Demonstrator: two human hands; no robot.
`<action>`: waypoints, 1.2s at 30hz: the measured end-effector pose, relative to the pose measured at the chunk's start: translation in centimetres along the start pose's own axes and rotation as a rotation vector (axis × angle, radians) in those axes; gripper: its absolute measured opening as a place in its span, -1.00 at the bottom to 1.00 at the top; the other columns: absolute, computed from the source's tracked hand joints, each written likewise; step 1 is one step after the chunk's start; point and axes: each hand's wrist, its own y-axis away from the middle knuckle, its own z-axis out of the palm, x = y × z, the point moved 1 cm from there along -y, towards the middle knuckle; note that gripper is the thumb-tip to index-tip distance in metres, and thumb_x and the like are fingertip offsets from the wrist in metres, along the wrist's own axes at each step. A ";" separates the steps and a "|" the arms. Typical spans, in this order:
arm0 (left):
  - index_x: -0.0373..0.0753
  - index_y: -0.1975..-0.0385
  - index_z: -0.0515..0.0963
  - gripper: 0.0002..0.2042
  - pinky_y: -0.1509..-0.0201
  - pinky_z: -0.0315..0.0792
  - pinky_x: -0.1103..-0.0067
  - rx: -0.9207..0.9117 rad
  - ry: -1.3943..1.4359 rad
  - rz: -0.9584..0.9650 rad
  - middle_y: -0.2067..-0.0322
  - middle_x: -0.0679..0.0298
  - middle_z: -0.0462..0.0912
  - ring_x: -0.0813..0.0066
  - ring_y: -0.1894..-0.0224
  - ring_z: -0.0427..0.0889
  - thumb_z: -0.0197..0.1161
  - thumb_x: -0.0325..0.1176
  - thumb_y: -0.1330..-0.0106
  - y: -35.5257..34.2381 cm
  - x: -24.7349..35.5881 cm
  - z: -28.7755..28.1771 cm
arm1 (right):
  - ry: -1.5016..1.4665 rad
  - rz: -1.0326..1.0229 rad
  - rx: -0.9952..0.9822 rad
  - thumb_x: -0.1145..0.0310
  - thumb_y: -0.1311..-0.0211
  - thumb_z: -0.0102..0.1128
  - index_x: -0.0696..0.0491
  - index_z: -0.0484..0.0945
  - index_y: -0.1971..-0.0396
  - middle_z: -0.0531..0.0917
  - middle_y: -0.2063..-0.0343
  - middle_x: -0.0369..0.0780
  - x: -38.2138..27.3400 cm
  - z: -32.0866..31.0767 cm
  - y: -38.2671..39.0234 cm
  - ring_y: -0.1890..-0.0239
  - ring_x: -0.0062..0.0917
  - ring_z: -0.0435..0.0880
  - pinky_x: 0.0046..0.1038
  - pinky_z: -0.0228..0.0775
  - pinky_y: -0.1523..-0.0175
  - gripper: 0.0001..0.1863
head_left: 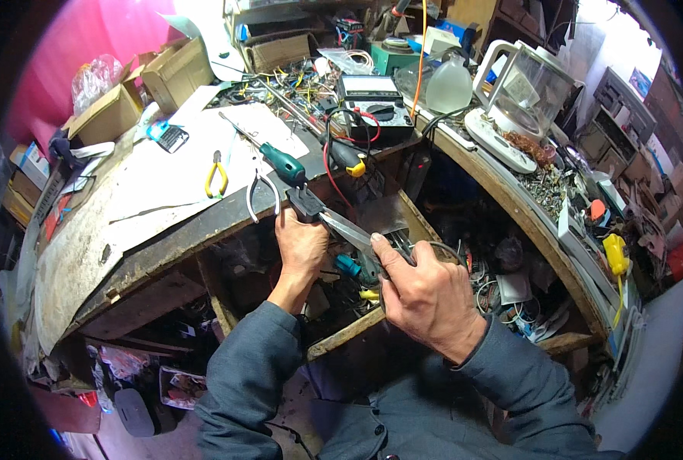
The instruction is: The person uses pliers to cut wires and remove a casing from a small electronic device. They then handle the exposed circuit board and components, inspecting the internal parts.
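Note:
My left hand (pixel 301 247) is closed round a small black plastic part (pixel 305 203) at the front edge of the bench. In my right hand (pixel 433 295) is a long metal-bladed tool (pixel 349 229); its exact kind cannot be made out because my fingers cover the grip. The blade's tip meets the black part or lies right beside it. Just beyond my left hand lie a green-handled screwdriver (pixel 282 162) and white-handled pliers (pixel 262 189). Yellow-handled pliers (pixel 217 176) rest farther left on a white sheet (pixel 180 172).
Below my hands an open drawer (pixel 349 331) holds jumbled parts and wires. A multimeter (pixel 376 107) with red and black leads stands behind, near a yellow-black screwdriver handle (pixel 349 159). A clear jug (pixel 529 84) and a white scale-like base (pixel 498 138) stand at right. Cardboard boxes (pixel 176 73) are back left.

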 end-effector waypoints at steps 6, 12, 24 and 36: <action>-0.28 0.41 0.55 -0.87 0.41 0.44 0.55 0.026 -0.103 0.156 0.48 0.38 0.60 0.62 0.48 0.51 0.40 -0.56 -0.16 -0.8 -2.2 0.0 | 0.322 -0.224 -0.054 0.38 -0.18 0.25 0.06 0.58 -0.19 0.45 0.49 -0.13 0.4 -1.8 -1.3 0.66 -0.39 0.59 -0.36 0.43 0.65 -0.48; -0.30 0.44 0.55 -0.85 0.39 0.44 0.53 0.019 -0.125 0.124 0.50 0.35 0.61 0.60 0.46 0.51 0.44 -0.50 -0.15 -0.7 -1.5 -0.2 | 0.051 -0.118 -0.102 0.33 -0.11 0.34 0.05 0.63 -0.13 0.52 0.50 -0.07 1.1 -2.2 -2.4 0.57 -0.23 0.61 -0.26 0.49 0.47 -0.49; -0.36 0.37 0.53 -0.84 0.30 0.50 0.43 0.016 -0.302 0.210 0.47 0.21 0.63 0.44 0.43 0.59 0.40 -0.51 -0.14 -0.9 -1.9 -0.7 | 0.216 -0.156 -0.067 0.33 -0.17 0.27 0.09 0.57 -0.21 0.51 0.48 -0.06 0.9 -0.5 -1.2 0.68 -0.23 0.62 -0.25 0.53 0.57 -0.45; -0.36 0.34 0.54 -0.85 0.24 0.49 0.43 0.075 -0.294 0.253 0.41 0.21 0.63 0.45 0.37 0.56 0.38 -0.54 -0.16 -0.4 -1.1 -0.4 | -0.003 -0.012 0.004 0.32 -0.10 0.33 0.05 0.59 -0.20 0.50 0.48 -0.05 1.1 1.7 0.4 0.64 -0.18 0.62 -0.20 0.53 0.51 -0.42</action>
